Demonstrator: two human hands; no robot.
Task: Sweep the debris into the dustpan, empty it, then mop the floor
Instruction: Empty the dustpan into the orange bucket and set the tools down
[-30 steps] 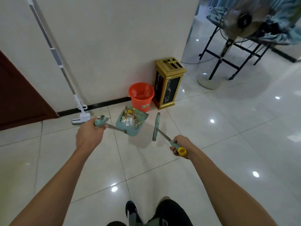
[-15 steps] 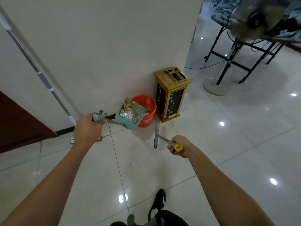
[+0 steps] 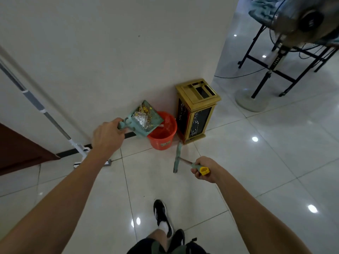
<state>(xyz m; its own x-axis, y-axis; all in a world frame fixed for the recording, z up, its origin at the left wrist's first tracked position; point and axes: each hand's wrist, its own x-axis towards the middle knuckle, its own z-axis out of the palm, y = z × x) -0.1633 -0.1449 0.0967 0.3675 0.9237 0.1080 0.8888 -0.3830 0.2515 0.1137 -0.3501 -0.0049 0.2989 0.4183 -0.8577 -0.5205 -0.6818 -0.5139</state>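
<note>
Teal plastic dustpan (image 3: 142, 119), loaded with wrappers and yellow scraps, is held by its short handle in the left hand (image 3: 108, 137), fingers wrapped round the grip. The pan sits directly to the right of that hand and overlaps the near-left rim of the orange bucket (image 3: 162, 132), which stands against the wall beside the gold bin (image 3: 197, 110). Long axis of the pan runs from the handle at lower left to the open lip at upper right; the lip is raised, so the load rests against the back wall. Emptying appears to call for rolling the lip downward over the bucket mouth. The left hand is the nearer one to the bucket.

The right hand (image 3: 201, 169) is clenched on the yellow-capped handle of the brush (image 3: 177, 158), head hanging just above the floor, near the bucket's base.

Compared with half a second ago, the dustpan is closer over the bucket and tipped steeper; the brush keeps its low position. The mop (image 3: 55, 123) leans on the wall, untouched.
</note>
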